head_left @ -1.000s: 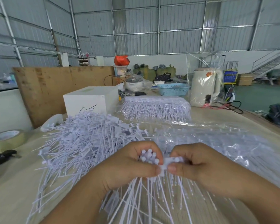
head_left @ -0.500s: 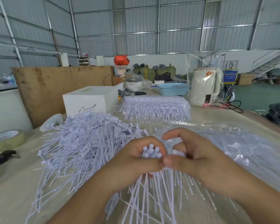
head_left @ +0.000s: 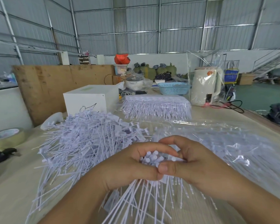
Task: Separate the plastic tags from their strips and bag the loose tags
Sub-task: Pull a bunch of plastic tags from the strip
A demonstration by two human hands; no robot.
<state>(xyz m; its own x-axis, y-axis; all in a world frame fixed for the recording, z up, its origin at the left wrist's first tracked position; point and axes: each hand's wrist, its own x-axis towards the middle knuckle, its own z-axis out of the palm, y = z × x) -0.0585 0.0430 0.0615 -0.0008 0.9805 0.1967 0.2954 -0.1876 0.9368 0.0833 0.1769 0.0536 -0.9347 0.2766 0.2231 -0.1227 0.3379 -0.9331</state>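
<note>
We have both hands pressed together at the middle of the table (head_left: 14, 183). Our left hand (head_left: 128, 168) is curled round a bunch of tags (head_left: 150, 158), heads up and long tails fanning down toward us. Our right hand (head_left: 189, 162) pinches at the heads against the left thumb, index finger arched over the top; we cannot tell whether a strip is under its fingers.

To do this step well, we should keep the left grip firm just under the heads so the bunch stays square, and twist off with the right in short snaps, not long pulls that would bend the tails.

The loose tags (head_left: 87, 143) lie heaped just left of our hands. The clear bag (head_left: 233, 143) lies flat to the right, tags inside it. Uncut strips (head_left: 157, 105) wait stacked farther back, well apart from us.
</note>
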